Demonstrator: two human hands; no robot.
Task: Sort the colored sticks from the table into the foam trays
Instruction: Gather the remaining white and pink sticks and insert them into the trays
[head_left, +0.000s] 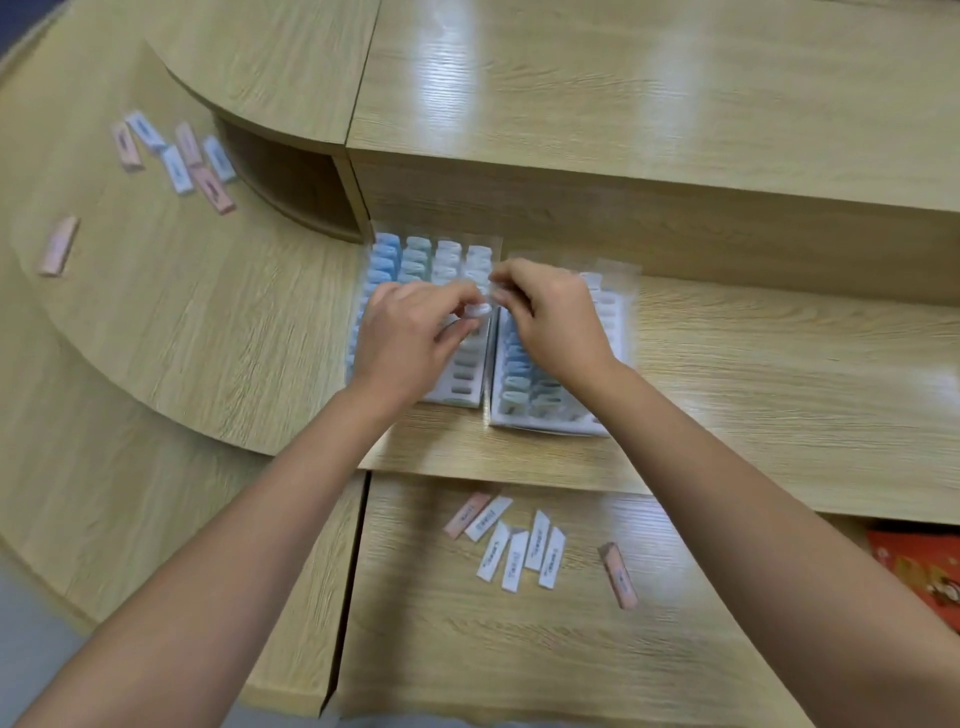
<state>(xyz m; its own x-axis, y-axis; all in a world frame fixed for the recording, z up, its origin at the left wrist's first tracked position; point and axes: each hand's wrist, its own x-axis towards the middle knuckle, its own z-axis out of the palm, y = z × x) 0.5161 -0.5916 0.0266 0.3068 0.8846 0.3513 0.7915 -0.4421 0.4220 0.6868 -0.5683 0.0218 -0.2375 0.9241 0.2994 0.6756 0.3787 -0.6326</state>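
The left tray (452, 400) holds blue and pale sticks. Over it the left hand (410, 338) pinches a white stick (478, 310). The right hand (550, 317) touches it, grip unclear. The right tray (545, 423), at 3 o'clock, holds blue ones. The loose sticks (514, 561) at 6 o'clock have unreadable writing.

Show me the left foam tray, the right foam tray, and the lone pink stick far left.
left foam tray (453, 399): head view, near rim.
right foam tray (545, 423): head view, near rim.
lone pink stick (58, 246): head view, middle of its face.

Light wood-grain desk (675, 104), curved tiers, glare patches; grey floor (31, 649).
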